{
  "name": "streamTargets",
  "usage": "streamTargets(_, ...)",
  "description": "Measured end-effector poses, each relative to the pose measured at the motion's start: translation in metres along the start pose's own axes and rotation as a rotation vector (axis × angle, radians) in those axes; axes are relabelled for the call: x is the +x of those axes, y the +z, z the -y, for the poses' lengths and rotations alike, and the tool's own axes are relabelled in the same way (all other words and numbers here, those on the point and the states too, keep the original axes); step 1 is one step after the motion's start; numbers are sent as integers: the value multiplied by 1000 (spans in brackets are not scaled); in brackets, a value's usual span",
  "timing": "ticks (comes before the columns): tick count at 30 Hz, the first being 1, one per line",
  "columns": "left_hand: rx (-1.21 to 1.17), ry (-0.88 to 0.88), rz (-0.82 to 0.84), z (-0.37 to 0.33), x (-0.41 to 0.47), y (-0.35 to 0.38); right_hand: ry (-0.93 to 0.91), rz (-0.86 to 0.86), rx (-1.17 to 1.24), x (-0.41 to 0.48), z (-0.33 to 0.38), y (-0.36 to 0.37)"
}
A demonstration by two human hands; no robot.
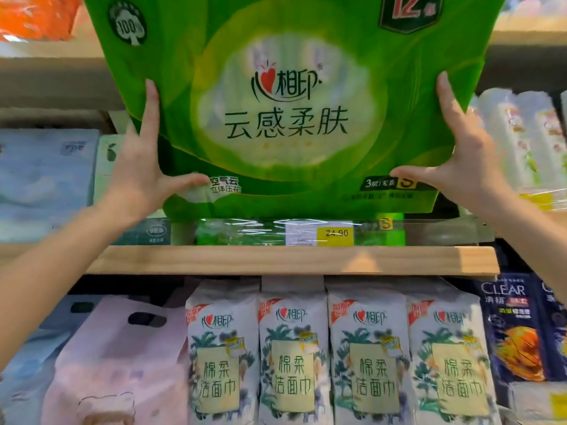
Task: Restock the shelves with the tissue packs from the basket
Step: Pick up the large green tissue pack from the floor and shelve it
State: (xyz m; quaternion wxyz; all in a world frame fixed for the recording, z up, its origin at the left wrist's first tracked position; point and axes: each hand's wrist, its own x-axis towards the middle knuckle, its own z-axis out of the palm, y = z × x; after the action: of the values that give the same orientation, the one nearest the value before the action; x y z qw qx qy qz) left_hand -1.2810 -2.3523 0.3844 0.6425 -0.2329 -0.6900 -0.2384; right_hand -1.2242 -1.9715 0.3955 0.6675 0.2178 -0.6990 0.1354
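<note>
Left hand (138, 176), right hand (460, 170), fingers (152, 99) spread on one green pack (285, 124), four white packs (294, 357)

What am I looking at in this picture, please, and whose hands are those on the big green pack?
There is no machine here: a person wears one wide-angle camera on the head, and it looks forward and down at their own bare hands. That is the only view.

The left hand and the right hand hold a large green tissue pack between them, with fingers straight along its sides and thumbs across its front. The pack is raised above a wooden shelf, whose clear rail carries a yellow price label. Whether the pack already rests on anything is hidden.

Below the shelf stand four white packs with a palm print, side by side, and a pink bag lies to their left.
</note>
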Motion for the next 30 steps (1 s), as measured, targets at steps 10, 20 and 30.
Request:
streamTargets(10, 1, -34, 153, 11, -22, 10, 135, 83, 14, -38, -3, 19)
streamTargets(20, 12, -56, 214, 14, -20, 3, 193, 89, -19, -41, 9, 14)
streamTargets(30, 310, 93, -74, -14, -4, -8, -140, 113, -501, 21, 60, 6)
